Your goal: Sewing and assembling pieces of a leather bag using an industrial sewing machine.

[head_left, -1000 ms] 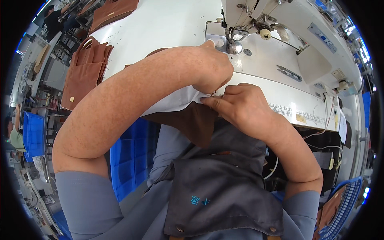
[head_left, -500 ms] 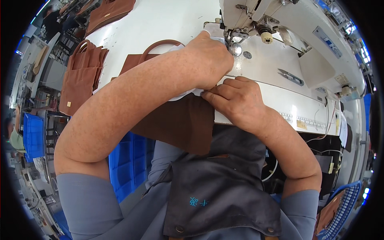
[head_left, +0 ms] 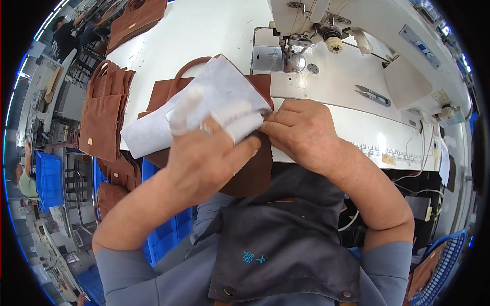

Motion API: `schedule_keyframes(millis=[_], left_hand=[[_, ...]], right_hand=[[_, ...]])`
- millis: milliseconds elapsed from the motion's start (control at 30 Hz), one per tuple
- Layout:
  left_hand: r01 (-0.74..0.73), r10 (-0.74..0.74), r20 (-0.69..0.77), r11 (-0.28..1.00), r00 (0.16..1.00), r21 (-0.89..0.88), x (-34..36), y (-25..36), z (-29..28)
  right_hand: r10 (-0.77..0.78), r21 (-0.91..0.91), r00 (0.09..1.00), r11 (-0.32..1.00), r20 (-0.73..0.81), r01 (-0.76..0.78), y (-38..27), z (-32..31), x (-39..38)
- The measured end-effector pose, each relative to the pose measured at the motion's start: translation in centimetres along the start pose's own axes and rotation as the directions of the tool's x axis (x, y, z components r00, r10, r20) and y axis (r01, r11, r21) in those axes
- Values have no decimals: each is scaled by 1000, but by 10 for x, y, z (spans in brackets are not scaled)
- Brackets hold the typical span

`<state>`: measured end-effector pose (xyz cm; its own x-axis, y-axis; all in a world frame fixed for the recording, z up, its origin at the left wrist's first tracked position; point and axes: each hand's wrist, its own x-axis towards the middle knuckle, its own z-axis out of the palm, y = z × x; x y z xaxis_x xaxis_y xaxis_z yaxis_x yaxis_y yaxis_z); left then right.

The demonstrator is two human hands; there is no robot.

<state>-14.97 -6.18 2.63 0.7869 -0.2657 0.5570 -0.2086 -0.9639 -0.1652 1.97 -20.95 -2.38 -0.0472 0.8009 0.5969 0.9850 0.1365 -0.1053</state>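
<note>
A brown leather handbag piece with a curved handle lies at the table's front edge, left of the sewing machine's presser foot. White lining covers much of it, and a dark brown panel hangs over the edge toward my lap. My right hand is closed, thumb and fingers pinching the bag piece's right edge. Over the lining is my left hand, blurred by motion, with white covers on some fingers. Its fingers look spread; whether they touch the cloth I cannot tell.
Thread snips lie on the machine bed at right, beyond a ruler strip. Stacked brown bags stand at left, and another bag lies farther back. Blue bins sit below the table; a blue basket is at lower right.
My left hand has moved from beside the presser foot back and to the left, over the bag piece, uncovering the white lining. My right hand stays at the edge, still pinching.
</note>
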Motion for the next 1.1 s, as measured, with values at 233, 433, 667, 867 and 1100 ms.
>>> schedule_keyframes(millis=[233, 433, 667, 867, 1100], left_hand=[[83, -86, 48, 995, 995, 59, -12, -10, 29], [220, -163, 248, 949, 955, -226, 10, -21, 25], [308, -162, 356, 862, 920, -403, 22, -36, 35], [380, -277, 274, 795, 921, -473, 21, -29, 46], [351, -280, 229, 851, 932, -389, 27, -26, 45]], right_hand=[[-26, 13, 998, 1000, 50, 25, 2, -5, 0], [-10, 21, 999, 1000, 33, 9, 1, -2, -2], [-22, 58, 1000, 998, 19, 21, 4, -3, -3], [-7, 68, 1000, 998, 9, 6, 2, -3, -3], [9, 53, 998, 999, 62, -12, 2, -5, -5]])
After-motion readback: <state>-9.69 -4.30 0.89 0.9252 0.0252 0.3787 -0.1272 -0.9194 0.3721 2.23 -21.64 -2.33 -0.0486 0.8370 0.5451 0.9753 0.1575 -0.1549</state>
